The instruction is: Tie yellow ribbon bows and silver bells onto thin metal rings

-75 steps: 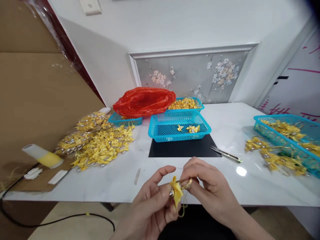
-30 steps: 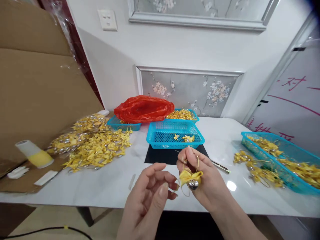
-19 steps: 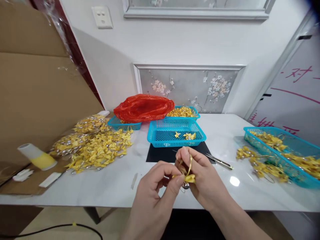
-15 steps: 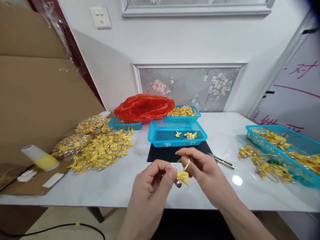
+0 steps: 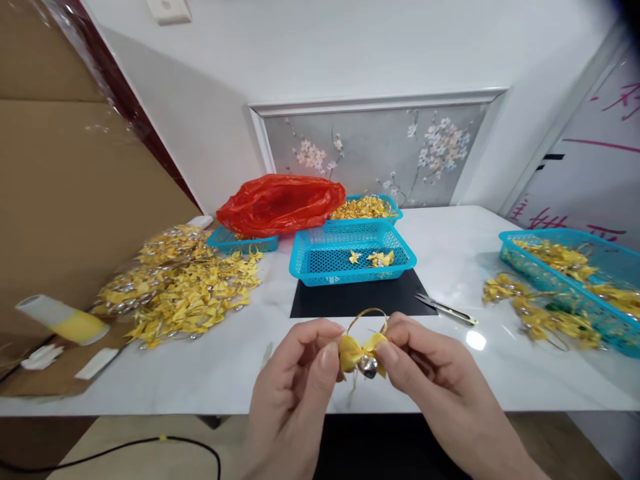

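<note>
From my remote seat, I see the left hand [image 5: 295, 393] and the right hand [image 5: 435, 380] pinching opposite wings of a small yellow ribbon bow [image 5: 361, 352], fingertips closed on it, above the near edge of the white marble table [image 5: 450, 267]. A silver bell [image 5: 369, 366] hangs at the bow's centre and a gold loop [image 5: 367, 315] arches above it. Behind the hands, a blue basket [image 5: 310, 263] holding a few bows sits on a black mat [image 5: 350, 303], with small snips [image 5: 447, 309] just beside the mat. A heap of finished bows [image 5: 185, 287] lies to the left, and a red plastic bag [image 5: 280, 203] rests farther back.
</note>
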Available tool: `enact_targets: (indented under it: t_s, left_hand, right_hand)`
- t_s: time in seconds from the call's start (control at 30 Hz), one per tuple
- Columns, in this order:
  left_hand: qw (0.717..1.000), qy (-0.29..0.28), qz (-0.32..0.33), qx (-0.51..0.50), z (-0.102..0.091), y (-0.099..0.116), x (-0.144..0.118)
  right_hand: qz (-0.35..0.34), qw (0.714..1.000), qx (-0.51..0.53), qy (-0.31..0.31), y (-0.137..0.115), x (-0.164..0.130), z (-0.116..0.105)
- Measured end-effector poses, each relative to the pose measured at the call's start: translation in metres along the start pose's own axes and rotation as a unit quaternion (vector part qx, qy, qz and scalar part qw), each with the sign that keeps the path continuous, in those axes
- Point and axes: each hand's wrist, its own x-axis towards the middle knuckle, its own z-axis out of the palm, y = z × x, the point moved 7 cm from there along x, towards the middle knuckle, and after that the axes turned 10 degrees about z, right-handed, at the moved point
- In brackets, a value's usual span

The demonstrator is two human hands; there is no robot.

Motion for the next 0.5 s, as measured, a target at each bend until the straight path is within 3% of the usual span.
enact_targets:
  t_s: [0.23, 0.37, 0.5]
  left_hand:
    - [0.975, -0.063, -0.136, -0.165, 0.016, -0.013, -0.009]
    - [0.980, -0.024, -0.115, -0.161, 0.015, -0.012, -0.008]
    - [0.995, 0.059, -0.049, -0.069, 0.002, -0.008, -0.012]
  right_hand:
    - [-0.115, 0.988, -0.085, 0.052, -0.008, -0.009, 0.001]
    - [-0.127, 0.983, -0.115, 0.065, -0.010, -0.012, 0.005]
    - [-0.091, 0.990, -0.092, 0.062, -0.006, -0.011, 0.006]
